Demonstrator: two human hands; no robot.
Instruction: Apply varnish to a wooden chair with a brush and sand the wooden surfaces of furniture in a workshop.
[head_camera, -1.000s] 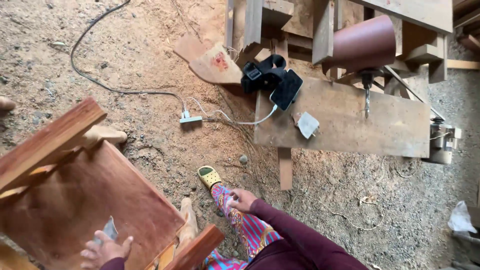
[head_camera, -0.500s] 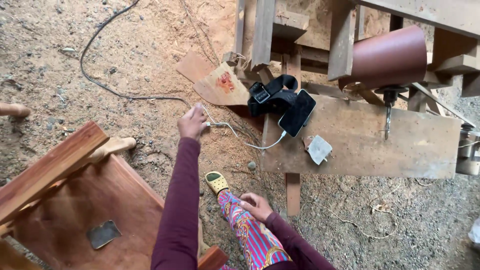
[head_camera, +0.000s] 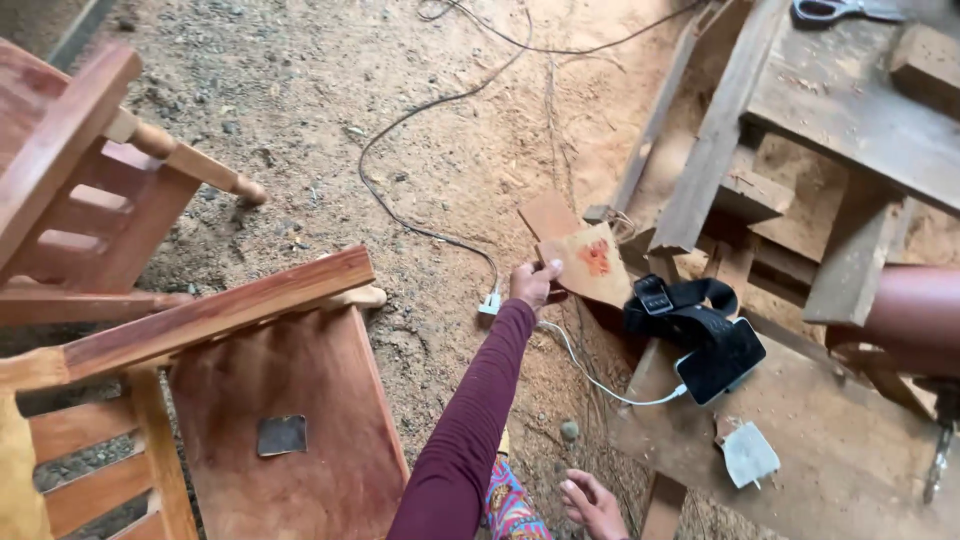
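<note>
Left hand (head_camera: 533, 283) stretched far out, fingers closed on edge of sandpaper sheet (head_camera: 588, 262) with orange smudge, sheet lying on dirt floor (head_camera: 300, 90) by bench corner. White plug strip (head_camera: 490, 303) just beside hand, black cord (head_camera: 420, 130) running off. Right hand (head_camera: 592, 503) low by knee, fingers loosely spread, holding nothing. Small grey sandpaper scrap (head_camera: 282, 435) on red wooden chair (head_camera: 270, 400) seat. Black phone (head_camera: 720, 360) with strap on bench (head_camera: 830, 460) edge, white cable plugged in, likely charging.
</note>
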